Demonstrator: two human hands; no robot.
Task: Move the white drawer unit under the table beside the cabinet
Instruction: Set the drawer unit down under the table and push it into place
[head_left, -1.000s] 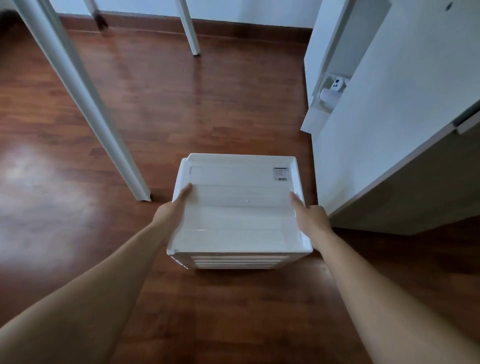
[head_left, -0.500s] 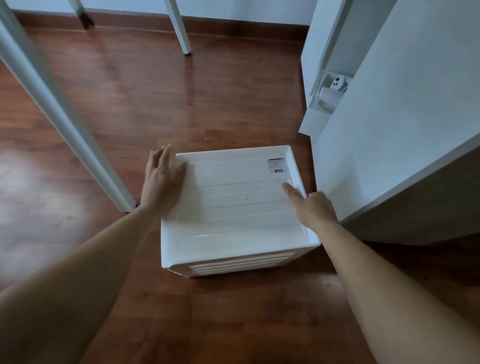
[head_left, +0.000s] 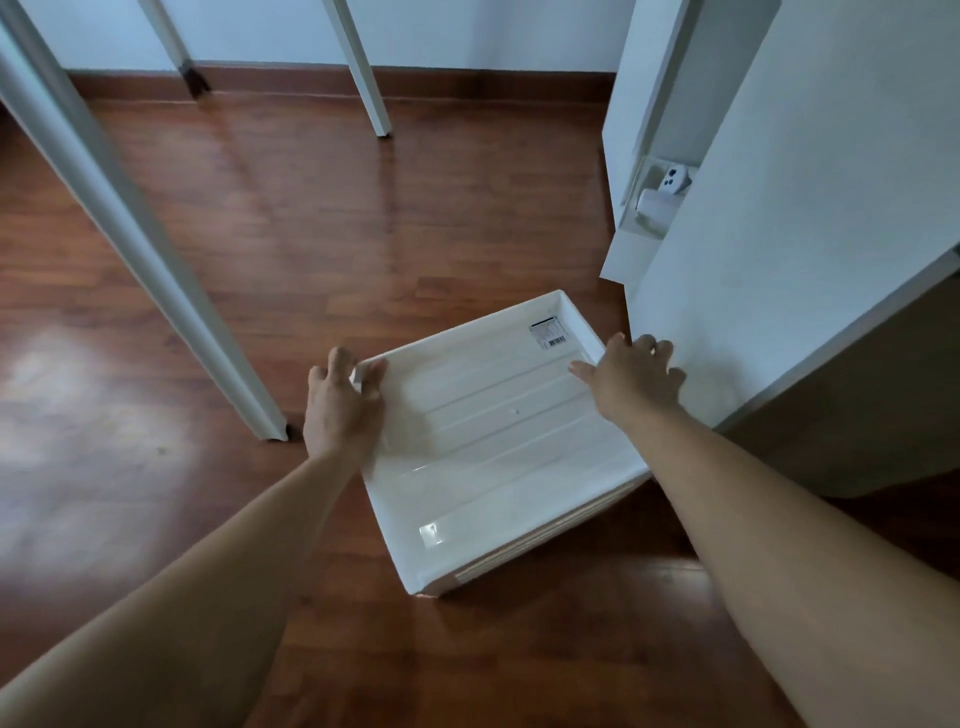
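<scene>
Gripping white drawer unit (head_left: 498, 457) near cabinet (head_left: 779, 208): left hand (head_left: 340, 410), right hand (head_left: 631, 379).

Drawer unit (head_left: 498, 441) sits between the table leg (head_left: 161, 270) and the cabinet (head_left: 805, 208).

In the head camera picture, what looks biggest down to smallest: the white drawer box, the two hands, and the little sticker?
1. white drawer unit
2. left hand and right hand: they look about alike, so I can't rank them
3. barcode sticker
</scene>
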